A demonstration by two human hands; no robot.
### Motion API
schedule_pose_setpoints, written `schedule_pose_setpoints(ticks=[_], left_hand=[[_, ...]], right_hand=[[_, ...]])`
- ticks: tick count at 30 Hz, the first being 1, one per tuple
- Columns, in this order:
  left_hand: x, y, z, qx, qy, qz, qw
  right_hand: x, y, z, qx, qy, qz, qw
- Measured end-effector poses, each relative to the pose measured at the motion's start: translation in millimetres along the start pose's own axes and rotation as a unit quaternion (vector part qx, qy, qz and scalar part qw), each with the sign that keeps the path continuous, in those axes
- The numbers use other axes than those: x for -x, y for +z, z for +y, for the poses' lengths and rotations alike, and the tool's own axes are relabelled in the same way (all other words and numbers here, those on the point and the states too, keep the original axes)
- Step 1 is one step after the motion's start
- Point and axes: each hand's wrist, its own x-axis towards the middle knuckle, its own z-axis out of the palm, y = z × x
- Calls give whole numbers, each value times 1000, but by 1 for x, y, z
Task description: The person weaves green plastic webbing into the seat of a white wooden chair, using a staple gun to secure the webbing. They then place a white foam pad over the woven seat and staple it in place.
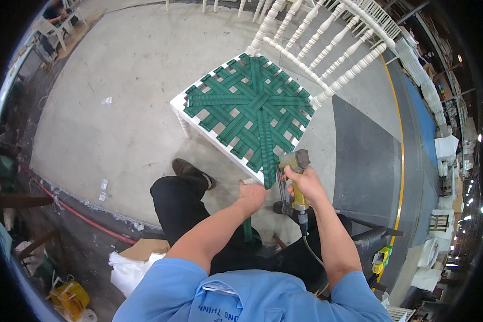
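In the head view, the chair [349,79] is placed just ahead of the knees, seat turned cornerwise, back pointed to the upper right. Its top rail is cut off by the upper edge, and most of its legs are hidden under the seat. The seat is covered in crisscrossed green webbing [259,100], with one band run out to the near corner, right by both hands. The right grip [308,185] is wrapped around the yellow air tool [295,159]; where exactly its nose sits can't be made out, tbh. The left grip [251,196] is curled at that corner, but the fingertips are hidden, so whether anything's pinched there can't be told. Below it, a green strap [248,229] is half lost against the dark trousers [180,201]. The hose [314,252] is lost lower down by the shirt [236,290].

As for writing: dark lettering is printed on the blue shirt, partly swallowed by folds. Print on the yellow box [381,260] is too small to be read. At upper left, a person [55,12] is blurred out.
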Motion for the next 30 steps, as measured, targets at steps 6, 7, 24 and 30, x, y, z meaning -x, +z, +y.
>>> schedule_pose_setpoints(ticks=[6,7,24,30], left_hand=[[0,5,-4,16,3,30,999],[0,6,-5,21,9,33,999],[-2,-1,-5,32,6,-10,999],[8,-9,1,105,-11,-21,994]], right_hand=[[-9,12,4,48,21,9,999],[-10,13,5,57,23,15,998],[-9,34,14,98,21,2,995],[16,19,13,16,-34,30,999]])
